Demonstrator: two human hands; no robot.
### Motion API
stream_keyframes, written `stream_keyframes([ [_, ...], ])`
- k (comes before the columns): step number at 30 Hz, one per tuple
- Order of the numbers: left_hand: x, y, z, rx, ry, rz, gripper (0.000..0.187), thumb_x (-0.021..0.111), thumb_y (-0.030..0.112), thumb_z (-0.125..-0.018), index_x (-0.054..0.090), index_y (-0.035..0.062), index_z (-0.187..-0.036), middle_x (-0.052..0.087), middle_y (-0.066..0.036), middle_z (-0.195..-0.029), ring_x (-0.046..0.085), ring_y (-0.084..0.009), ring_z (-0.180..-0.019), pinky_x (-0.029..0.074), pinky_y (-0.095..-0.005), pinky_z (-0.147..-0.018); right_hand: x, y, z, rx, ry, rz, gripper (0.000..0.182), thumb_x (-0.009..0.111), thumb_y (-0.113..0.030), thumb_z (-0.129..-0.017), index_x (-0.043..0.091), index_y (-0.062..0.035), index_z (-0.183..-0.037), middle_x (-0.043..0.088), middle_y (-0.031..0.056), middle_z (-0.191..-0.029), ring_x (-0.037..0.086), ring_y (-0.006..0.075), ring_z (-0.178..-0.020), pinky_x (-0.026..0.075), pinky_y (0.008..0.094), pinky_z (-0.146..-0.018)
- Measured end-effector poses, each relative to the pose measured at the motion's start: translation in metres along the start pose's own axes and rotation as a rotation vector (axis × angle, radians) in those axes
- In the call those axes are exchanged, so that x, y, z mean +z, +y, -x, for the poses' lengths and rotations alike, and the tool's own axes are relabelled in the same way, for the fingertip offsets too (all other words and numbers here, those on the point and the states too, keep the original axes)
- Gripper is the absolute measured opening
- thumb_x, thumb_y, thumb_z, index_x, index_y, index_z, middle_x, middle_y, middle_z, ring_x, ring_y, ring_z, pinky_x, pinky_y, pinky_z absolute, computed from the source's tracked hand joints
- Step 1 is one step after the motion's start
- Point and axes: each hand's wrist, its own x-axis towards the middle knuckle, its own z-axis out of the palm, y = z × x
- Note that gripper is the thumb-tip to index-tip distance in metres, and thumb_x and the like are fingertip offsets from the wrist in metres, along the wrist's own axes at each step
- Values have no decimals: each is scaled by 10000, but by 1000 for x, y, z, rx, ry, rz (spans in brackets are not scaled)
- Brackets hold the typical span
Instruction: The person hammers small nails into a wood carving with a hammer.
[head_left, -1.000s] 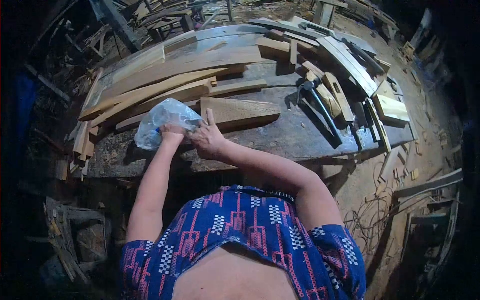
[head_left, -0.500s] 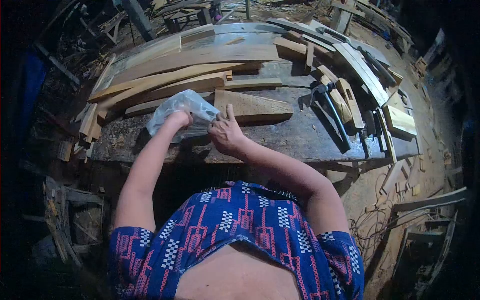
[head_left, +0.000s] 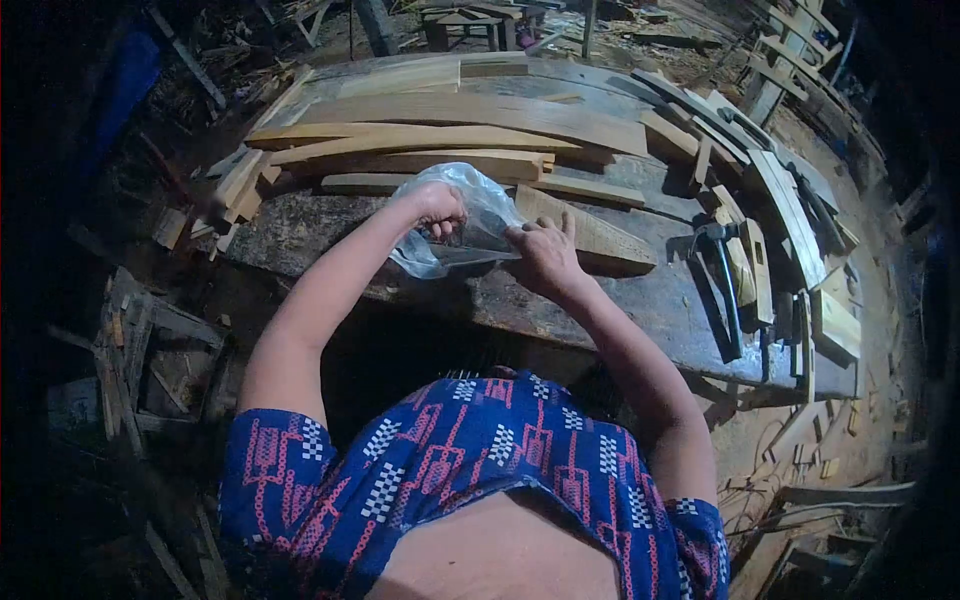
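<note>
A clear plastic bag (head_left: 472, 240) is stretched between my two hands above the front of the workbench (head_left: 620, 290). My left hand (head_left: 440, 208) is at the bag's left part, fingers curled closed; whether it lies inside or just over the film is hard to tell, and anything in its grasp is hidden. At the bag's right edge, my right hand (head_left: 545, 250) pinches the film with thumb and fingers, one finger raised. Just behind the right hand lies a thick tapered wood block (head_left: 610, 235).
Long boards (head_left: 480, 112) lie across the back of the bench. To the right are a hammer (head_left: 727, 290), a wooden hand plane (head_left: 757, 270) and a pale plank (head_left: 790, 215). A wooden frame (head_left: 150, 350) stands on the floor at left.
The view has turned, so the bench sits further right in the picture. My left hand's curled fingers now show more clearly at the bag; the right hand still pinches its edge.
</note>
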Motion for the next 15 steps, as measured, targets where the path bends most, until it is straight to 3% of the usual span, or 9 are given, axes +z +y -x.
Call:
stream_keyframes([
  [2, -1, -5, 0, 14, 10, 61, 115, 578, 90, -788, 607, 26, -879, 564, -47, -627, 525, -114, -463, 402, -255, -347, 0, -2, 1, 0, 19, -19, 464, 714, -296, -681, 587, -154, -1105, 594, 100, -963, 495, 302, -1055, 212, 609, -994],
  [4, 0, -14, 3, 1, -19, 372, 98, 576, 70, -802, 585, 35, -893, 572, -54, -686, 524, -100, -493, 399, -230, -358, 3, -4, 1, 2, 37, -39, 454, 713, -296, -684, 593, -155, -1099, 593, 101, -959, 496, 305, -1052, 214, 605, -994],
  [5, 1, -21, 5, 0, -17, 373, 98, 576, 70, -802, 585, 35, -893, 572, -54, -686, 524, -100, -493, 399, -230, -358, 8, -5, 2, -10, 157, -49, 350, 683, -244, -696, 610, -138, -1021, 594, 102, -958, 497, 299, -1055, 227, 594, -973],
  [6, 1, -29, 7, 7, -70, 562, 110, 572, 63, -810, 567, 41, -918, 573, -54, -706, 525, -94, -510, 402, -219, -367, 10, -6, 1, -21, 277, -59, 247, 653, -192, -709, 627, -121, -944, 594, 103, -956, 498, 294, -1058, 240, 583, -952],
  [10, 18, -41, 28, -31, -88, 1098, 123, 572, 89, -824, 571, 86, -947, 567, -24, -695, 524, -86, -534, 426, -224, -415, -9, -21, -4, -59, 422, -29, 356, 670, -219, -725, 617, -130, -1066, 593, 103, -917, 530, 329, -1005, 340, 524, -925],
  [12, 28, -58, 20, 44, -144, 1211, 149, 572, 93, -829, 565, 101, -978, 574, -6, -697, 536, -84, -543, 440, -228, -431, -6, -27, -11, -3, 186, -348, 348, 626, -167, -752, 605, -117, -1096, 610, 104, -889, 585, 370, -802, 456, 459, -753],
  [13, 34, -61, 18, 69, -153, 1286, 142, 573, 96, -832, 569, 107, -974, 578, 0, -699, 539, -84, -543, 446, -230, -434, 15, -24, -16, -44, 240, -379, 349, 612, -178, -791, 581, -49, -1114, 632, 93, -858, 586, 321, -613, 481, 401, -587],
  [14, 40, -54, 29, 95, -162, 1361, 136, 573, 100, -835, 572, 113, -970, 582, 6, -702, 542, -83, -543, 451, -233, -438, 22, -26, -21, -49, 235, -378, 349, 612, -178, -791, 581, -49, -1114, 632, 93, -858, 586, 321, -613, 481, 401, -587],
  [15, 48, -46, 40, 98, -11, 1359, 176, 624, 130, -817, 581, 108, -986, 582, -7, -713, 534, -93, -537, 443, -231, -439, 28, -28, -29, 45, 144, -682, 351, 616, -197, -808, 574, -17, -1106, 636, 89, -853, 580, 260, -603, 473, 367, -563],
])
